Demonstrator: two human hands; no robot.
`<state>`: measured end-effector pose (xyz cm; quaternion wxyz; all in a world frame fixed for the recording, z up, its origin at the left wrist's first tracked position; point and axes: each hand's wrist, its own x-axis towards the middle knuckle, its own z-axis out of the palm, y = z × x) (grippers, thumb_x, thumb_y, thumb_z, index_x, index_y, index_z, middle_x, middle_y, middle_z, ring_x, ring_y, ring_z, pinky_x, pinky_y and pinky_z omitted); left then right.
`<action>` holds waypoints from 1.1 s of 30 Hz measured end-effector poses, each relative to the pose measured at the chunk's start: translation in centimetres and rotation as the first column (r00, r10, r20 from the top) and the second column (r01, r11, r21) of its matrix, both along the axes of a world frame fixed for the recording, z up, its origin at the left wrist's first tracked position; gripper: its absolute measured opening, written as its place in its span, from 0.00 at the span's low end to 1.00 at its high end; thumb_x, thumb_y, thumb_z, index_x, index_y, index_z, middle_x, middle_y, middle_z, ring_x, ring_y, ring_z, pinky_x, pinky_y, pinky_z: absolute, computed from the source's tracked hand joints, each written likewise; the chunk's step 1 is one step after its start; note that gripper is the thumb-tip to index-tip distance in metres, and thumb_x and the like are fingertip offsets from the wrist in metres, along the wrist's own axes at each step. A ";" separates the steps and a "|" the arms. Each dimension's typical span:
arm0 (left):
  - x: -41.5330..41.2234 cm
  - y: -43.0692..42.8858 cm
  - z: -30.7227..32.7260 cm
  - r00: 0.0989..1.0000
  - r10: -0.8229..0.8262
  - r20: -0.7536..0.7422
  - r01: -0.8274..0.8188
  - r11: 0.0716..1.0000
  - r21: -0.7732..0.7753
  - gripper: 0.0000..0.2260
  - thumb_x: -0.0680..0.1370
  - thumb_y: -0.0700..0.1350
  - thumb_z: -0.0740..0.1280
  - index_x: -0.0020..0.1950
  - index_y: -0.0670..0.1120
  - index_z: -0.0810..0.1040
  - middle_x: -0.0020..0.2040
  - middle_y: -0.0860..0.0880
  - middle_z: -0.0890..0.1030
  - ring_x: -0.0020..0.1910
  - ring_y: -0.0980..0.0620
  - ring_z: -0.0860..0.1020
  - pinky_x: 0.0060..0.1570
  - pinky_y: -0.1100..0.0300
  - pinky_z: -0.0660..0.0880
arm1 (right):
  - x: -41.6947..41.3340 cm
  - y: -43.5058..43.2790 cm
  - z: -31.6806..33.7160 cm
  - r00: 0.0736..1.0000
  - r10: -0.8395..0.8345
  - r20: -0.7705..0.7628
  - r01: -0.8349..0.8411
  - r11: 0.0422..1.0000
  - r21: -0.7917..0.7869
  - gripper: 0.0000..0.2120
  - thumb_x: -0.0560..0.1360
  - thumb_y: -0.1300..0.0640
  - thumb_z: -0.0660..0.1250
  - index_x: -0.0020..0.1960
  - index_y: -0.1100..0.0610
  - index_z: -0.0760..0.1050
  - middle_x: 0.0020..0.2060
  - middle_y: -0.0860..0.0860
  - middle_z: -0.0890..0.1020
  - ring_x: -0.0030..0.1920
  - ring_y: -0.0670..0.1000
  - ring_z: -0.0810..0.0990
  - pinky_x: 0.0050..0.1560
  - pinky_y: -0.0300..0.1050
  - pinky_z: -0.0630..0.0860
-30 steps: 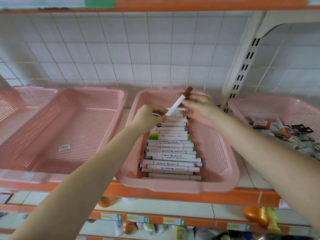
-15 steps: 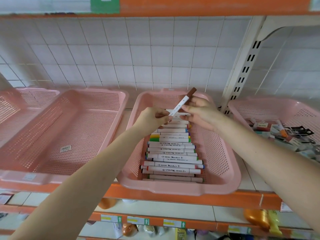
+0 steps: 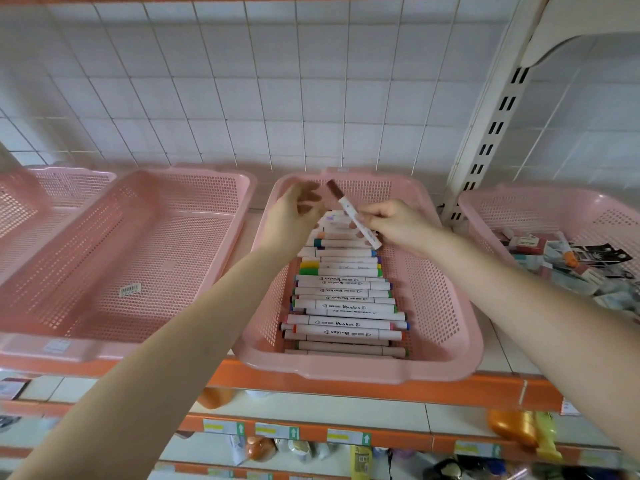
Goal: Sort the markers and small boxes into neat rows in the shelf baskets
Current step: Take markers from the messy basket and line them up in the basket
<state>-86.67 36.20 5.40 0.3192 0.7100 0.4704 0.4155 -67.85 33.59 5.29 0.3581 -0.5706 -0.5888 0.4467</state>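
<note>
Placing step: right hand [image 3: 398,228] pinches brown-capped marker [image 3: 349,208], tilted; left hand [image 3: 292,216] loose, apparently empty. Next: level it, lay on marker row [image 3: 346,296] below fingers.

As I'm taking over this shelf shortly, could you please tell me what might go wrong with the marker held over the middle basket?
1. Only the right hand pinches the brown-capped marker, tilted above the row of markers; the left hand looks off it, so it could slip and land crosswise.
2. The row's far end is partly hidden under both hands, so setting it down could nudge neighbours askew in the middle basket.
</note>
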 end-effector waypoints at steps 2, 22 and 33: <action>-0.2 0.1 -0.1 0.999 0.037 -0.010 -0.036 0.999 0.040 0.16 0.77 0.42 0.66 0.65 0.47 0.72 0.60 0.50 0.76 0.51 0.61 0.77 0.50 0.65 0.78 | -0.3 -0.2 0.0 0.990 0.039 0.134 -0.042 0.999 0.015 0.14 0.79 0.60 0.62 0.64 0.60 0.75 0.43 0.47 0.82 0.41 0.47 0.80 0.45 0.41 0.79; -0.4 0.8 3.1 0.716 0.230 -0.659 -0.087 0.966 0.243 0.09 0.79 0.42 0.62 0.51 0.51 0.82 0.43 0.52 0.79 0.41 0.50 0.70 0.59 0.53 0.66 | 1.0 0.1 -0.1 0.885 -0.388 0.257 0.316 0.906 0.283 0.08 0.75 0.56 0.66 0.52 0.50 0.80 0.45 0.41 0.80 0.49 0.42 0.78 0.57 0.44 0.76; 0.4 3.0 1.2 0.604 0.066 -0.794 -0.069 0.997 0.030 0.06 0.78 0.43 0.65 0.49 0.48 0.83 0.47 0.51 0.81 0.53 0.48 0.69 0.50 0.58 0.67 | 0.8 0.4 -0.6 0.871 -0.260 0.418 0.240 0.965 0.101 0.14 0.74 0.66 0.64 0.58 0.56 0.79 0.56 0.51 0.81 0.48 0.43 0.76 0.31 0.15 0.62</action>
